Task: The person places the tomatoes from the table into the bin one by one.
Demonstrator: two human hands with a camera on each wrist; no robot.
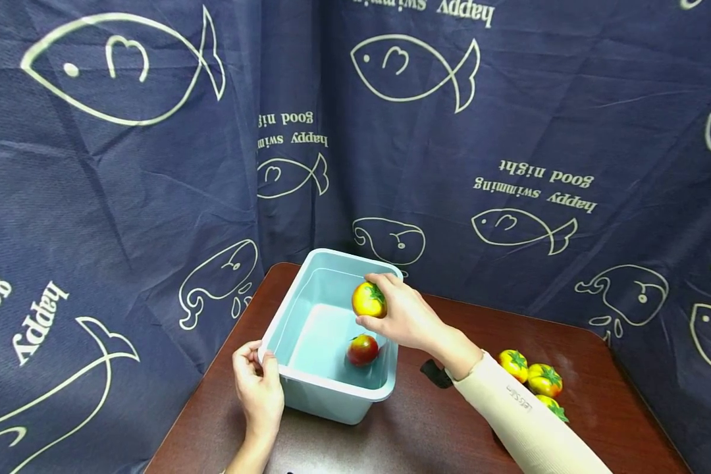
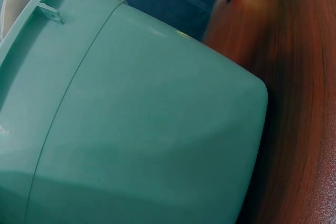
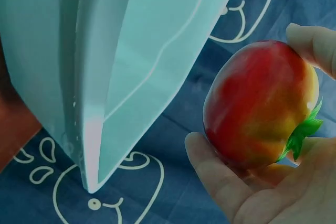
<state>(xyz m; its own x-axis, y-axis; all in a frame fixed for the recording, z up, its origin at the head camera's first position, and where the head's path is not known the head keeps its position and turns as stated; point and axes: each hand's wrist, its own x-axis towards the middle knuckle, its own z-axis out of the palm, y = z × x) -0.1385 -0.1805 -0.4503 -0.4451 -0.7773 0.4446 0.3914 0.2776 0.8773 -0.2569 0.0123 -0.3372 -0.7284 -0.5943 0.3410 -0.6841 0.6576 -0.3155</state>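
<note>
My left hand [image 1: 259, 388] grips the near left corner of a light blue plastic bin [image 1: 326, 378], thumb over the rim. The bin stands tilted on the table; its outer wall [image 2: 152, 114] fills much of the left wrist view. In my right hand [image 1: 405, 313] is a yellow and red tomato [image 1: 368, 300] with a green star-shaped stem top, pinched between thumb and fingers above the bin's right side. The right wrist view shows this tomato's red side [image 3: 257, 103] near the bin's rim [image 3: 93, 150]. A redder tomato [image 1: 363, 350] lies inside on the bin's floor.
Several more yellow-green tomatoes [image 1: 544, 380] sit together on the brown wooden table [image 1: 444, 421] at the right, partly behind my right sleeve [image 1: 524, 415]. Dark blue cloth [image 1: 415, 151] with fish drawings hangs along the table's back and sides.
</note>
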